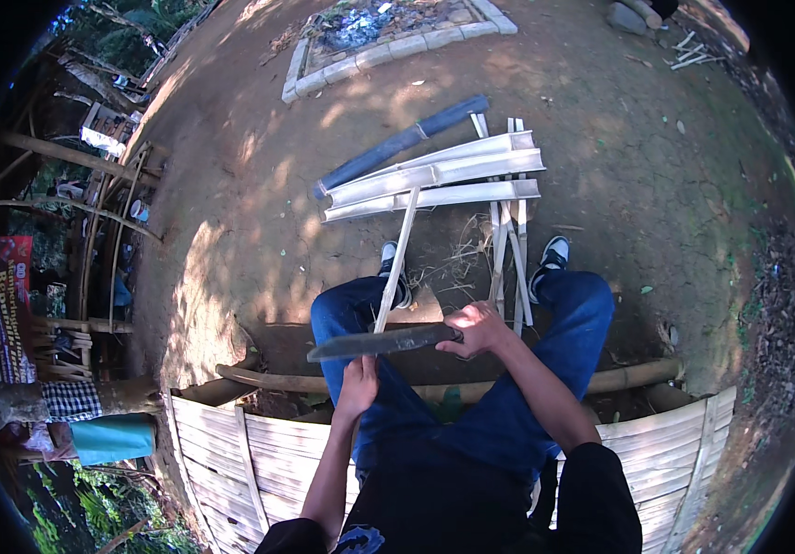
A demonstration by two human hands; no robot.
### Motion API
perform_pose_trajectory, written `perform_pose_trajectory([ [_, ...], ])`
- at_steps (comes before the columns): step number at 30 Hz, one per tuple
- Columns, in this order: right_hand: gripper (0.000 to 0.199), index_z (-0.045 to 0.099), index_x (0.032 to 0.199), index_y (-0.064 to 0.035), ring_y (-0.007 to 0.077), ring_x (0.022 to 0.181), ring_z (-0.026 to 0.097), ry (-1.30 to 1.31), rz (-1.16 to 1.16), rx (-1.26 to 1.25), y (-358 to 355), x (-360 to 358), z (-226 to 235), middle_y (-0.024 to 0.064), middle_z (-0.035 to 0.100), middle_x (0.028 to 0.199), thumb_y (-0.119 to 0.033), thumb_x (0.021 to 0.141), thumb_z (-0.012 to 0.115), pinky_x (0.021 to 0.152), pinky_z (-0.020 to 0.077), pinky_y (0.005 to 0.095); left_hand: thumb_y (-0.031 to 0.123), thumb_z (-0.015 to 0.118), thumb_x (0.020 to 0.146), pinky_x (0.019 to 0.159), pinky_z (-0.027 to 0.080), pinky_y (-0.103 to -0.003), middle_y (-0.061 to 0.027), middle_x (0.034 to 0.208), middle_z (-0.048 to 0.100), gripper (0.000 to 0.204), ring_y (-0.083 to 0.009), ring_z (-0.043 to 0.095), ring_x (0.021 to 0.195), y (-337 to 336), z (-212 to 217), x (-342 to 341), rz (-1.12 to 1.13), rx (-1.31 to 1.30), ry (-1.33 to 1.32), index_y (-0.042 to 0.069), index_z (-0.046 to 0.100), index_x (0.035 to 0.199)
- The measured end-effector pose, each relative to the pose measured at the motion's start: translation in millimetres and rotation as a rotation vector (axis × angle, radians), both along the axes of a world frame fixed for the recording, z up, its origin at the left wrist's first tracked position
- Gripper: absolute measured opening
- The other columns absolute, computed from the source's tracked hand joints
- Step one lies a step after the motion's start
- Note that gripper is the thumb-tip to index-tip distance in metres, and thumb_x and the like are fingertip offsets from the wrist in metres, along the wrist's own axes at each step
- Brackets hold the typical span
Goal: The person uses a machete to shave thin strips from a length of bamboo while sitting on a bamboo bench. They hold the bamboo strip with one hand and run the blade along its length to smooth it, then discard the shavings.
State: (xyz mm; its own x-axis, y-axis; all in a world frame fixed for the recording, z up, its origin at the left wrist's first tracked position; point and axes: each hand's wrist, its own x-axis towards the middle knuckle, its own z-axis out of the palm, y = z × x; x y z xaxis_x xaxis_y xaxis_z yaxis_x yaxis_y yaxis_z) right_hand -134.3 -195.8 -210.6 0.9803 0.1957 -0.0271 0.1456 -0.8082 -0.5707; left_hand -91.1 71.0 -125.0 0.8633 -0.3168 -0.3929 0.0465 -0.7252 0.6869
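Observation:
My right hand (476, 329) is closed around the handle of a machete (379, 343), whose broad dark blade points left across my lap. My left hand (358, 384) is closed just under the blade, on the near end of a pale bamboo strip (398, 263). The strip slants forward from there, and its far end overlaps the split bamboo halves (434, 174) on the ground. The blade crosses the strip just above my left fingers and hides part of it. Whether the edge bites into the strip, I cannot tell.
A dark whole bamboo pole (406, 143) lies beyond the halves. Several narrow bamboo strips (520, 249) lie between my feet. Slatted bamboo seating (637, 462) is under me, with a bamboo rail (633, 375) along its front. Farther off is a stone-edged fire pit (360, 63).

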Motion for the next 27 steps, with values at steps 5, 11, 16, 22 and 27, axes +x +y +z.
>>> perform_pose_trajectory([
  [5,0.064,0.066,0.084,-0.0077,0.0358,0.084,0.060,-0.020,-0.193,0.130,-11,8,-12,0.0179,0.063,0.078,-0.069,0.076,0.052,0.075,0.0484,0.0457,0.041,0.026,0.101,0.048,0.035,-0.033,-0.0039,0.054,0.040,0.054,-0.0135,0.042,0.050,11,-5,-4,0.011,-0.079,-0.027,0.003,0.044,0.068],
  [11,0.049,0.062,0.077,0.0004,0.0389,0.076,0.059,-0.113,-0.706,0.402,-16,17,-13,0.0182,0.061,0.067,-0.047,0.088,0.055,0.070,0.0477,0.0448,0.044,0.024,0.101,0.043,0.030,-0.027,0.0015,0.053,0.032,0.053,-0.0095,0.033,0.044,27,10,-21,0.005,-0.138,0.266,0.008,0.040,0.066],
  [16,0.049,0.058,0.068,-0.0048,0.0335,0.060,0.058,-0.171,-0.162,0.368,-13,7,-6,0.0121,0.057,0.059,-0.053,0.078,0.062,0.058,0.0460,0.0422,0.045,0.022,0.101,0.041,0.026,-0.025,0.0031,0.053,0.029,0.053,-0.0075,0.030,0.042,16,17,-22,0.055,-0.288,0.440,0.010,0.036,0.064],
  [22,0.056,0.063,0.072,-0.0106,0.0326,0.071,0.061,-0.298,-0.099,0.104,-5,-1,-16,0.0113,0.060,0.067,-0.066,0.074,0.058,0.067,0.0493,0.0436,0.048,0.024,0.100,0.039,0.023,-0.025,0.0036,0.051,0.027,0.052,-0.0077,0.028,0.040,28,6,-18,-0.002,-0.200,0.357,0.010,0.036,0.065],
  [27,0.056,0.067,0.077,-0.0116,0.0342,0.072,0.061,-0.169,-0.210,0.157,-11,9,-28,0.0133,0.062,0.073,-0.066,0.074,0.058,0.072,0.0497,0.0452,0.049,0.024,0.100,0.040,0.027,-0.026,0.0023,0.052,0.029,0.054,-0.0082,0.032,0.042,34,15,-3,0.018,-0.188,0.390,0.009,0.036,0.064],
])
